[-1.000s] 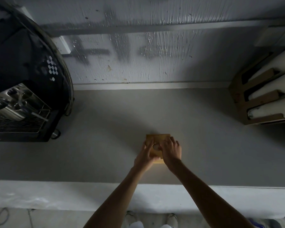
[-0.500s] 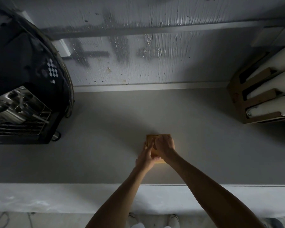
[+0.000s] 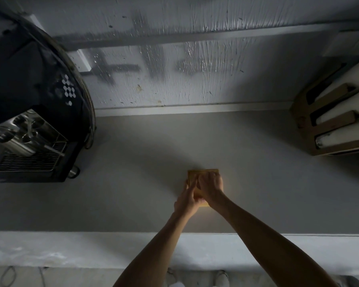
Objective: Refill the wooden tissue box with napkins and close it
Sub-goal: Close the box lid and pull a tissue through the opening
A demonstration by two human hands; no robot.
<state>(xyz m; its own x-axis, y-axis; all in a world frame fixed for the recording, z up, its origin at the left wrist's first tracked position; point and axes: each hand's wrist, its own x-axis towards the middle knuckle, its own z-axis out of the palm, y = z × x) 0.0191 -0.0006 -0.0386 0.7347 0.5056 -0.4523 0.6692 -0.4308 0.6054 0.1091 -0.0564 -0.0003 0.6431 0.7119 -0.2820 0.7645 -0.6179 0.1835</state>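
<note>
A small square wooden tissue box [image 3: 194, 176] sits on the grey counter [image 3: 133, 183], a little right of centre. Both of my hands lie on top of it. My right hand [image 3: 211, 186] covers the lid's middle and right side, fingers curled over it. The fingers of my left hand [image 3: 186, 198] rest on the box's near left part. Only the far left corner and a sliver of the near edge of the box show. No napkins are visible; the lid's opening is hidden under my hands.
A black espresso machine [image 3: 29, 112] with a metal drip grate stands at the left. A brown cardboard holder [image 3: 311, 129] with white rolls stands at the far right. A rough grey wall [image 3: 174, 69] rises behind. The counter's pale front edge [image 3: 91, 249] runs below my arms.
My right hand has slid forward and left over the lid, covering the round opening that showed a second ago. My left hand stays at the near left side.
</note>
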